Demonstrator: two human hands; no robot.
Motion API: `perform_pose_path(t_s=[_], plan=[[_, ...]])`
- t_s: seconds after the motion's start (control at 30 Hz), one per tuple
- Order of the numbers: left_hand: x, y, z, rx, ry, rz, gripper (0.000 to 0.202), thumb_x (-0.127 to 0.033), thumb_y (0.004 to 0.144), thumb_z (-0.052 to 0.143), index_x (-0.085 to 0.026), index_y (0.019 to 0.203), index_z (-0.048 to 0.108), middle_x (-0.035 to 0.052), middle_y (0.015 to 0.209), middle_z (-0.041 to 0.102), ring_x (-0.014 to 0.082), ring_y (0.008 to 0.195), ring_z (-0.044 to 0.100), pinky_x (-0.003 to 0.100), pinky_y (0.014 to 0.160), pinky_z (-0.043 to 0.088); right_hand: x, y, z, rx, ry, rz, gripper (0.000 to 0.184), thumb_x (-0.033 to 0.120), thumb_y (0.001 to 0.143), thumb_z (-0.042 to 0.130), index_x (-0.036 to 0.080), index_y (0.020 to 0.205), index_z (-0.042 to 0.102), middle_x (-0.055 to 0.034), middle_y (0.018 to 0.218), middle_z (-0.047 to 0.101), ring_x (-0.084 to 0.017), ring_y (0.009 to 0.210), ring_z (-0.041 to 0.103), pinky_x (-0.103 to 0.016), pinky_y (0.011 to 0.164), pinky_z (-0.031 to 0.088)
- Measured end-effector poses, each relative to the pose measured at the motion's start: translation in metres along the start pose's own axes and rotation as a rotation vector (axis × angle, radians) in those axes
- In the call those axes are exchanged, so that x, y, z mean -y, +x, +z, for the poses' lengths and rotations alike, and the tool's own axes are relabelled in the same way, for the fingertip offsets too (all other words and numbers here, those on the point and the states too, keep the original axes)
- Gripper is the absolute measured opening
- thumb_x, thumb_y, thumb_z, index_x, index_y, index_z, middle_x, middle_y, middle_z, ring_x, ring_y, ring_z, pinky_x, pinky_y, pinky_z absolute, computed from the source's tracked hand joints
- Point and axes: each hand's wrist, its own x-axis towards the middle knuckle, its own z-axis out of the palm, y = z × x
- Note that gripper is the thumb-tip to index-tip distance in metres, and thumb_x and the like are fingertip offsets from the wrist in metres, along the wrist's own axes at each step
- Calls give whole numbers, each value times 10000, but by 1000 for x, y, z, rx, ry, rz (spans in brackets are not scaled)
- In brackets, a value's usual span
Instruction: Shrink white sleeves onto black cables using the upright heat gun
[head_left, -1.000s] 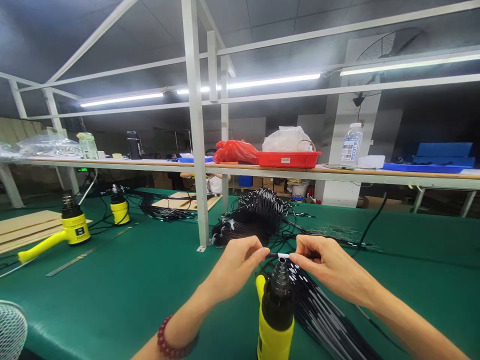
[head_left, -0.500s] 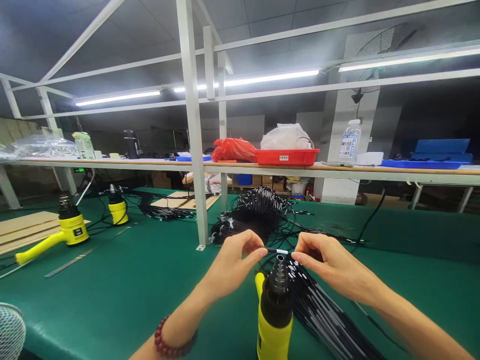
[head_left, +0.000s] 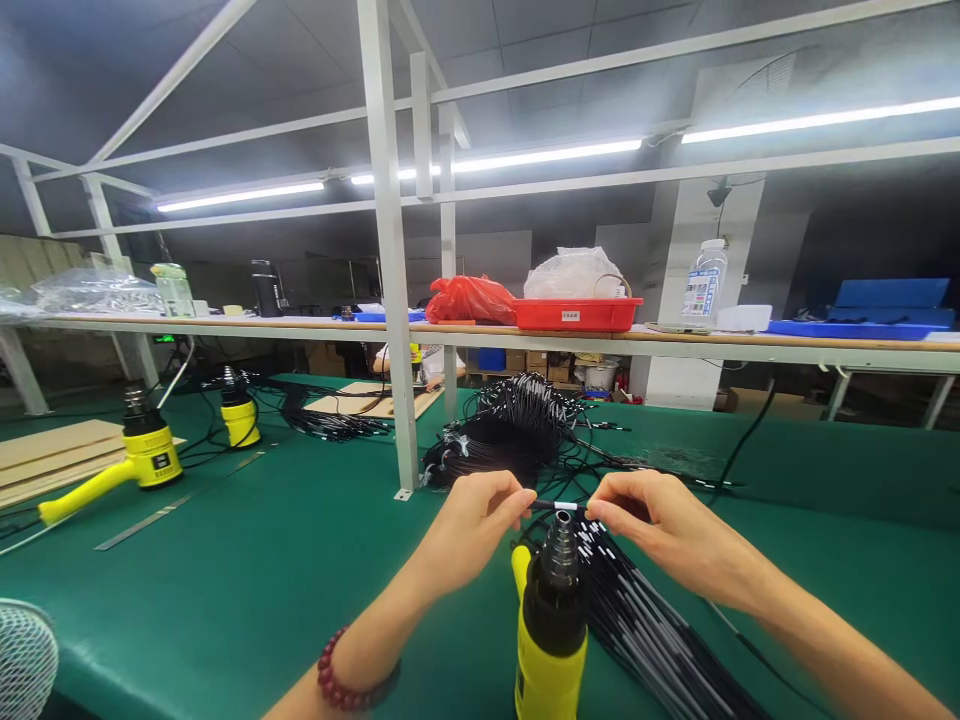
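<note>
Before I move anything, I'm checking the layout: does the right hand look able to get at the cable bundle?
Likely yes: the bundle lies below the right hand, beside the heat gun, with nothing visible in between. It would probably need to release the cable first.

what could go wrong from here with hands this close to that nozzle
If the heat gun is on, which I can't tell, the left hand and right hand could get burned near its upturned nozzle. The black-and-white cable held just above might scorch. The cable bundle beside the gun might snag it.
</note>
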Motion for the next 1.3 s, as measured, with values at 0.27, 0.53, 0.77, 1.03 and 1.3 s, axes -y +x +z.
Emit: perform_pose_path(t_s=[0.27,0.53,0.77,1.03,1.3], plan=[[-1,2,-3,-3,-181,-22,173,-336,876,595,-166,857,623,4,791,626,154,757,562,248,687,439,-3,0,2,-15,55,-28,257,352,905,488,191,726,582,19,684,565,-145,644,467,-260,597,358],[2,2,0,72,-78,-47,470,-459,967,414,-164,653,601,2,601,601,136,568,531,243,545,376,-5,0,4,-17,50,-34,271,364,896,482,198,703,575,18,674,562,-148,641,467,-267,594,361],[1,3,5,-7,-111,-46,286,-377,913,534,-165,732,602,-7,670,607,142,655,553,242,609,406,-9,1,5,-50,102,-38,225,328,879,525,194,707,580,23,673,568,-139,636,486,-254,592,369],[-3,2,2,-69,-51,12,247,-353,918,536,-180,745,569,-28,706,561,129,669,488,232,602,363,-9,-1,4,-17,78,-6,265,369,891,524,195,714,616,8,690,611,-153,648,500,-261,589,365],[-3,2,3,-46,28,-23,488,-461,963,426,-177,570,479,-56,521,400,102,514,347,241,500,248,-9,-3,5,-8,48,-18,328,389,925,474,198,680,581,25,641,554,-140,606,442,-250,549,325]])
